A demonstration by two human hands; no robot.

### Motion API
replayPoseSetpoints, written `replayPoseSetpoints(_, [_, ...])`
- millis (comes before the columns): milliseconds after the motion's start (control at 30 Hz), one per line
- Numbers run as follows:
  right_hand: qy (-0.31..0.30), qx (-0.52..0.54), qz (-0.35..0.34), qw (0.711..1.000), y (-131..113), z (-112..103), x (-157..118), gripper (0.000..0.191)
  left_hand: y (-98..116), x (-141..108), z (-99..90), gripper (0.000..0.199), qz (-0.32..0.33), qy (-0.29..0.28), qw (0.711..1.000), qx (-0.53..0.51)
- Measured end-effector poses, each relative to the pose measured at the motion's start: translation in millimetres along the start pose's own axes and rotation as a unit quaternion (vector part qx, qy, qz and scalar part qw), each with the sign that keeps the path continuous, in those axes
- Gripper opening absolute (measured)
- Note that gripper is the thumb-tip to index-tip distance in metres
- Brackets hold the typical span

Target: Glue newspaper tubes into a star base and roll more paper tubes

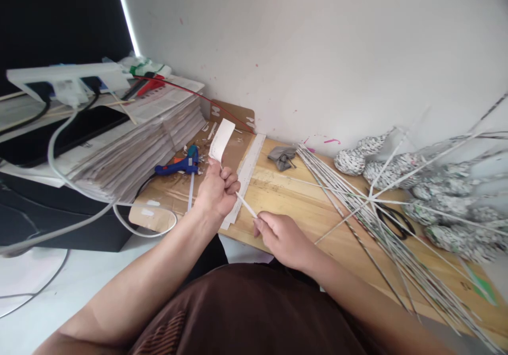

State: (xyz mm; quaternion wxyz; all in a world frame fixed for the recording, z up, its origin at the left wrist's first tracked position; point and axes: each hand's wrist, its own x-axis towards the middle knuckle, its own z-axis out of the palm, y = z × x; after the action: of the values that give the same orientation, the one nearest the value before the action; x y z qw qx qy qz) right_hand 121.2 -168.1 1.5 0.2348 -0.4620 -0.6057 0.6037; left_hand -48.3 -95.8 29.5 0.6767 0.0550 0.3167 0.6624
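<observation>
Brown garment: it is nearest, the wearer's own clothing at the lower edge.
Right hand: this hand pinches the thin rolled end of the paper strip between thumb and fingers.
Paper strip: the white strip is in the air, between the two hands and through the left one; its part toward the right hand is narrow like a stick, and its far end is flat and wide, standing above the left fist.
Left hand: this hand is closed around the strip, with the fingers curled and the thumb near the flat part.
Wooden table: under the hands is the table; on it, just beside the left hand, lie long white strips.
Left side: a blue glue gun lies on stained cardboard.
Right side: a bundle of thin paper sticks lies aslant; crossed sticks spread like a star above black scissors.
Farther: a crumpled grey item, and woven gourd-like forms near the wall.
Newspaper stack: the pile carries a black phone and a white power strip.
</observation>
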Motion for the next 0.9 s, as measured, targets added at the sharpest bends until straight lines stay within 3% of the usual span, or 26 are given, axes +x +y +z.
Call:
replayPoseSetpoints(100, [-0.1,0.147,0.064,0.982,5.1,-3.7,-1.2,0.045,6.0,0.5,0.2,0.032,-0.006,-0.01,1.0,-0.012])
replayPoseSetpoints(200, [-0.107,0.14,0.098,0.979,10.6,-16.4,-13.3,0.047,16.6,4.7,-0.2,0.03,0.023,-0.003,0.999,-0.03])
replayPoseSetpoints(300, [-0.082,0.024,0.125,0.988,5.6,-32.1,-36.5,0.046,26.4,10.9,-1.6,0.029,0.049,0.002,0.998,-0.047])
replayPoseSetpoints(367, [-0.04,-0.096,0.108,0.989,-2.7,-42.3,-52.3,0.042,29.4,14.7,-2.9,0.029,0.053,0.0,0.997,-0.057])
replayPoseSetpoints(467, [0.051,-0.299,0.032,0.952,-13.1,-54.1,-63.9,0.032,26.9,19.1,-4.3,0.028,0.058,-0.002,0.996,-0.068])
replayPoseSetpoints(533, [0.095,-0.367,-0.002,0.925,-14.7,-57.5,-59.8,0.027,22.2,21.0,-4.2,0.027,0.06,0.002,0.996,-0.071])
replayPoseSetpoints(600, [0.092,-0.358,-0.005,0.929,-12.4,-56.4,-48.9,0.027,18.2,21.7,-3.2,0.026,0.057,0.004,0.996,-0.073])
replayPoseSetpoints(767, [0.038,-0.208,0.03,0.977,-3.2,-43.3,-24.3,0.034,20.1,17.9,-1.1,0.027,0.054,-0.013,0.995,-0.08])
replayPoseSetpoints(900, [0.024,-0.15,0.048,0.987,-3.8,-37.5,-18.7,0.033,22.1,13.8,-2.4,0.027,0.055,-0.015,0.995,-0.079])
